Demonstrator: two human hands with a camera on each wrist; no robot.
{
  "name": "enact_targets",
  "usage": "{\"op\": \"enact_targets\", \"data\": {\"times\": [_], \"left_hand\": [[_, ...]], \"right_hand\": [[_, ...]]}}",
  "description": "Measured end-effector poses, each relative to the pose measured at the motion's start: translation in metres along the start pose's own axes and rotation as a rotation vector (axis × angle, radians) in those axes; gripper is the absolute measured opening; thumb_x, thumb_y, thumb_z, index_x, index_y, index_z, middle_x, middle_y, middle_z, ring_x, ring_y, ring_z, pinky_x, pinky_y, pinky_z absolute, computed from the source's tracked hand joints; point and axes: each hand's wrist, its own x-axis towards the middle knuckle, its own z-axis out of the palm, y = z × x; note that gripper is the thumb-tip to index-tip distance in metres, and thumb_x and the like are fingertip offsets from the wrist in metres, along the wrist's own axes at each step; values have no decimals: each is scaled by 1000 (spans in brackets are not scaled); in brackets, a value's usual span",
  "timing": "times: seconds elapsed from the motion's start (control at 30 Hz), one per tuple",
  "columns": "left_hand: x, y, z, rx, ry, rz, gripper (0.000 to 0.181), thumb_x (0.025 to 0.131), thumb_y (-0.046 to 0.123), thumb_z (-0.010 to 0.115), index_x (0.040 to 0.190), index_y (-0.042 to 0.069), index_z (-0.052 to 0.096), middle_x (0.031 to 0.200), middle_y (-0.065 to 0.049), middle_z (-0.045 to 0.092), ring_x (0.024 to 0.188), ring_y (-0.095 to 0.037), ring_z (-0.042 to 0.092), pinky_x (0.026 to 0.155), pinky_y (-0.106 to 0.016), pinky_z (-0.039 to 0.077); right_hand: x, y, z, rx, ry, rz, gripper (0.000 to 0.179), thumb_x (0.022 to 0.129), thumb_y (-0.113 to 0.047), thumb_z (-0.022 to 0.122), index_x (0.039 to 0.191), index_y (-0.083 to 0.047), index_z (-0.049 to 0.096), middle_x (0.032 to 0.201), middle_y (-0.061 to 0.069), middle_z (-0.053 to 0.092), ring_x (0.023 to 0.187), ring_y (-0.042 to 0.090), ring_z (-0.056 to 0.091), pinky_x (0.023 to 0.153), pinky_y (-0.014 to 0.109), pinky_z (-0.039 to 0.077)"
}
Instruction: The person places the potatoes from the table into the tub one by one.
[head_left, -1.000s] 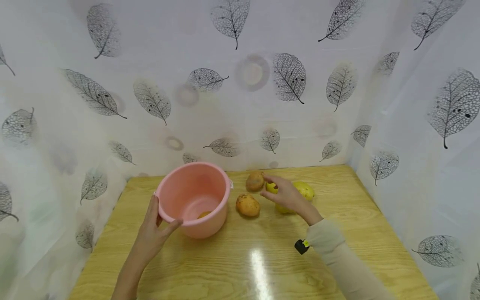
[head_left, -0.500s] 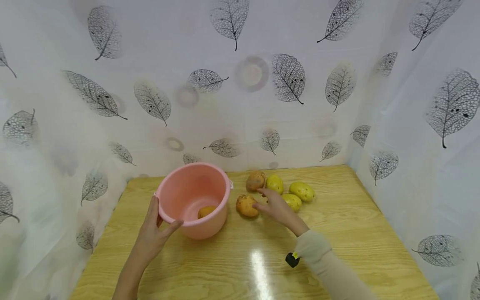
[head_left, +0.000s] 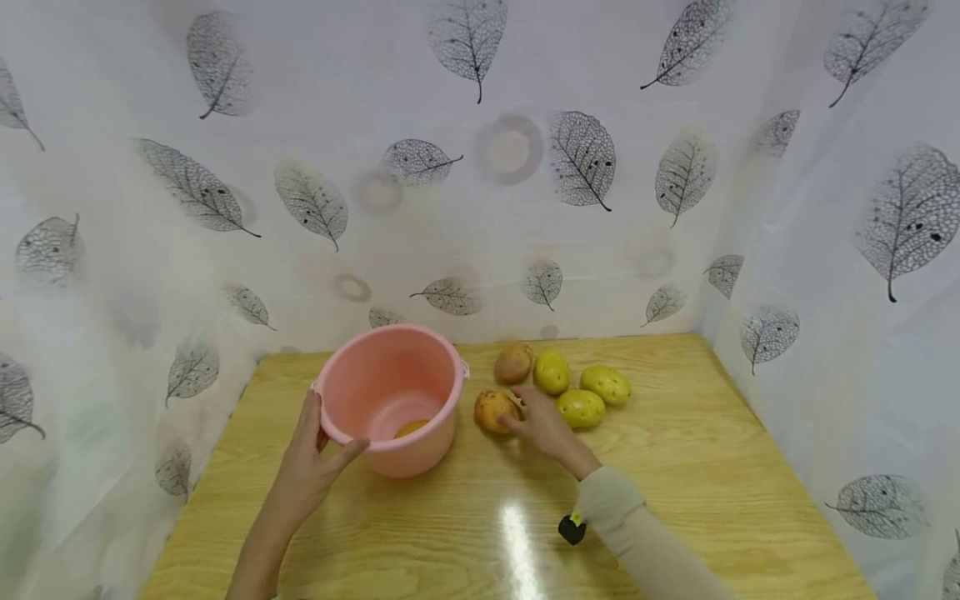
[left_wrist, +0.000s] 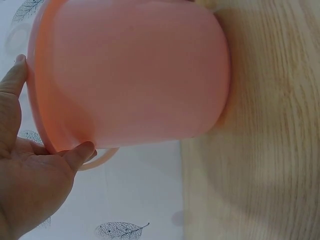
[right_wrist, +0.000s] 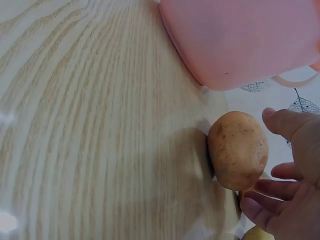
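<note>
My left hand (head_left: pixel 303 473) holds the near-left rim of a pink plastic bucket (head_left: pixel 417 454), thumb on one side of the rim in the left wrist view. The bucket stands on the table, and part of an orange-brown potato (head_left: pixel 411 427) shows at its bottom. To the right of the bucket, my right hand (head_left: pixel 547 431) is spread at a brown potato (head_left: pixel 491 411). In the right wrist view, thumb and loosely bent fingers stand around the potato (right_wrist: pixel 237 150), with a gap at the thumb; whether any fingertip touches it I cannot tell.
Another brown potato (head_left: pixel 513 363) lies behind, near the table's back edge. Three yellow-green potatoes are grouped to its right, one of them a yellow-green potato (head_left: pixel 606 384) farthest right. A leaf-printed curtain (head_left: pixel 495 242) encloses the wooden table (head_left: pixel 420 542).
My right hand has moved left and nearer, from over the yellow-green potatoes to the front brown potato, uncovering the yellow-green ones. The left hand keeps its hold on the bucket.
</note>
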Motion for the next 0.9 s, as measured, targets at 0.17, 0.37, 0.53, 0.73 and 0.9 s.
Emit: {"op": "enact_targets", "data": {"times": [0.17,0.37,0.53,0.73,0.9], "left_hand": [[0,0,1,13,1,-10,112,97,33,76,165,25,-13,171,-13,-12,154,-40,18,104,-4,25],[0,1,2,13,3,-3,111,97,33,75,165,24,-12,171,-14,-11,154,-40,19,103,-4,26],[1,2,2,10,1,-3,111,97,32,76,165,24,-11,171,-12,-12,154,-40,18,104,-5,26],[1,2,1,11,2,-4,111,97,33,75,165,24,-12,171,-11,-12,154,-40,18,104,-5,26],[1,2,0,3,-2,-14,111,97,33,76,165,22,-12,171,-11,-13,155,-39,16,104,-4,25]], "right_hand": [[1,4,8,25,12,-6,54,95,-27,78,134,7,60,134,26,62,125,40,58,107,54,48],[-1,1,12,31,-27,53,66,97,-31,75,143,10,52,142,30,56,131,42,54,113,54,43],[-2,1,16,54,-48,75,69,97,-32,75,148,6,47,146,29,52,133,41,52,113,56,41],[-1,1,21,61,-46,71,72,95,-30,77,149,5,46,148,27,50,135,41,50,115,56,40],[0,0,23,33,-34,46,71,94,-27,79,148,7,47,145,28,53,135,42,51,115,55,40]]}}
